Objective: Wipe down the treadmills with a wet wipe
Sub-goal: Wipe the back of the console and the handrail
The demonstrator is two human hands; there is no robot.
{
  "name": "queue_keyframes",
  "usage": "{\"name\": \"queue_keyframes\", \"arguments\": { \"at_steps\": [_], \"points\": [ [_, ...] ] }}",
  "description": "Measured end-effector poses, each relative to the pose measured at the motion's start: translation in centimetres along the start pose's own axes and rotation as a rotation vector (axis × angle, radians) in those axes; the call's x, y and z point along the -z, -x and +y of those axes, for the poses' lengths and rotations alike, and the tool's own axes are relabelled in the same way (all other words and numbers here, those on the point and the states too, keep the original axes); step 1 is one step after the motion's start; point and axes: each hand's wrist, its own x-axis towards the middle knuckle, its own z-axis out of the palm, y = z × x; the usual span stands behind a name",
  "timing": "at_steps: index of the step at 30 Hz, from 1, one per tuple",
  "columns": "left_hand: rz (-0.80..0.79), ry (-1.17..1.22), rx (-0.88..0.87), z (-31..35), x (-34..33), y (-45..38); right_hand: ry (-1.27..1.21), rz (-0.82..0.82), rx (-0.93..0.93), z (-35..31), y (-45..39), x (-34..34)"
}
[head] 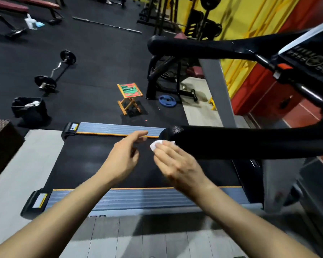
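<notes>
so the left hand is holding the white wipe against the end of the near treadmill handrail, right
Not quite: the right hand holds the white wipe against the end of the near treadmill handrail. The left hand hovers beside it, holding nothing. The head view shows this.

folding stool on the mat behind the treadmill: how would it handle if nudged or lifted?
The folding stool is probably light: thin wooden legs and a fabric seat. It would likely tip or skid under a sideways push, since it stands on narrow crossed legs on the black floor mat. Lifted by the seat, the legs may fold together; the striped fabric looks floppy rather than stiff.
</notes>
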Motion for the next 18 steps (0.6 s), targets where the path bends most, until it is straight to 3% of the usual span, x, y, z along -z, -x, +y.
{"name": "queue_keyframes", "arguments": {
  "at_steps": [6, 12, 18],
  "points": [
    [-0.054, -0.011, -0.095, 1.2, 0.6, -0.8, -0.027, 0.241, -0.466, 1.3, -1.5, 1.1],
    [-0.058, -0.079, -0.263, 3.2, 0.4, -1.9, -0.121, 0.311, -0.408, -4.3, 2.3, -2.5],
    [-0.195, -0.249, -0.456, 5.4, -1.2, -3.2, -0.074, 0.524, -0.924, -2.7, 5.3, -3.2]
  ]
}}
